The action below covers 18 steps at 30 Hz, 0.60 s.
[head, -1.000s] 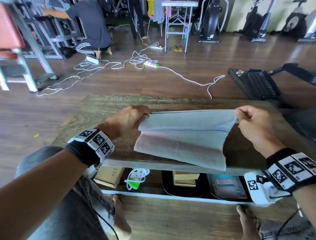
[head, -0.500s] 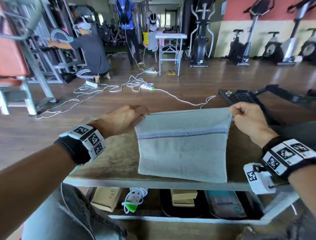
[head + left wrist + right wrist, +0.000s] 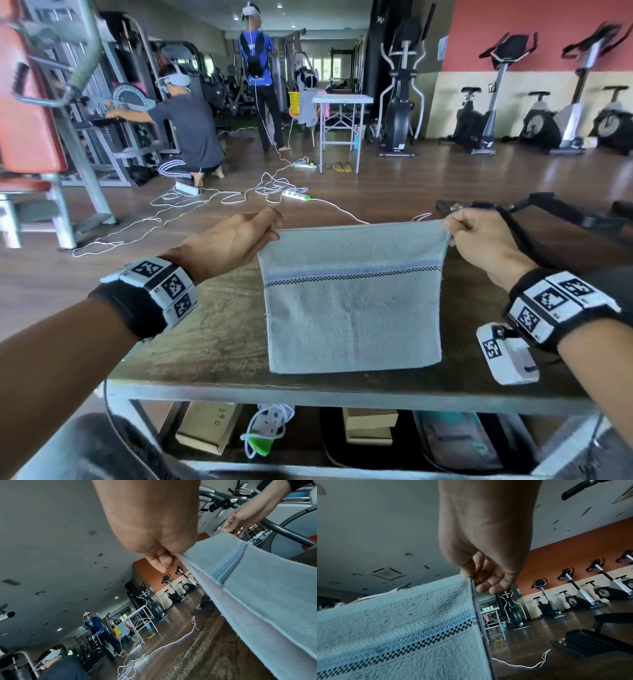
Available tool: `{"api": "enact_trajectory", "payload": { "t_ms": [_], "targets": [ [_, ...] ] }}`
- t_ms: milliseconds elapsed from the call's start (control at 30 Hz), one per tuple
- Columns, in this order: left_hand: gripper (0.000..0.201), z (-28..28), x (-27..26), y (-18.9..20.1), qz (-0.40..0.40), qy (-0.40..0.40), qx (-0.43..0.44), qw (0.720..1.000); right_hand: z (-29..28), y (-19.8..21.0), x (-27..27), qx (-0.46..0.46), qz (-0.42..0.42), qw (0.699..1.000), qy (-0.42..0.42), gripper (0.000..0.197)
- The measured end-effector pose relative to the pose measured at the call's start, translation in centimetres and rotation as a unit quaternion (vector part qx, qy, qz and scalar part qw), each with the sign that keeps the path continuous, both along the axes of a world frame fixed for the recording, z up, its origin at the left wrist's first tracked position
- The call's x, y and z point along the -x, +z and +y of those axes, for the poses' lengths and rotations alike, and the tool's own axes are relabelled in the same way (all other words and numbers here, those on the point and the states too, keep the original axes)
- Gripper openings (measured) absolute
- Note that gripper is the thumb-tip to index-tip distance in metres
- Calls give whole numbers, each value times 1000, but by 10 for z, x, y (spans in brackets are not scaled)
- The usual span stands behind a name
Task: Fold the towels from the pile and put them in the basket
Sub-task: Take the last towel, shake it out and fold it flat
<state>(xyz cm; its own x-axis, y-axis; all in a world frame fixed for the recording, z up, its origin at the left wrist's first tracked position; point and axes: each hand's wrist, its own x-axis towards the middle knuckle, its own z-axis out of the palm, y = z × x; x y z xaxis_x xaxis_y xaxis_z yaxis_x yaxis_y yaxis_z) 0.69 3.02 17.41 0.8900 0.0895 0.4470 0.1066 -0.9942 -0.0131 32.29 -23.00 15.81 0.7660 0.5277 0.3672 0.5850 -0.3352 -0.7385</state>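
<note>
Above the table (image 3: 219, 342), towel (image 3: 352, 308) top corners pinched, apparently doubled, in both hands' fingers (image 3: 270, 229).

Towel (image 3: 352, 301) at frame centre, hung over table (image 3: 219, 339). Left hand (image 3: 226, 243) at towel's upper left corner, right hand (image 3: 479, 240) at upper right. Below tabletop, bottom of frame: box (image 3: 205, 428) left, coiled cable (image 3: 267, 428) beside it. Floor cables (image 3: 239, 195) behind table, upper centre. Exercise bikes (image 3: 534, 116) upper right.
</note>
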Motion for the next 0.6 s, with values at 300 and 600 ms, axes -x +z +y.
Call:
{"api": "enact_trajectory", "payload": {
  "t_ms": [300,600],
  "targets": [
    [40,24,-23,22,-22,216,-92,972,31,33,11,-5,15,999,-37,18],
    [40,10,-9,39,-139,217,-91,962,28,46,31,-144,82,986,7,22]
  ]
}}
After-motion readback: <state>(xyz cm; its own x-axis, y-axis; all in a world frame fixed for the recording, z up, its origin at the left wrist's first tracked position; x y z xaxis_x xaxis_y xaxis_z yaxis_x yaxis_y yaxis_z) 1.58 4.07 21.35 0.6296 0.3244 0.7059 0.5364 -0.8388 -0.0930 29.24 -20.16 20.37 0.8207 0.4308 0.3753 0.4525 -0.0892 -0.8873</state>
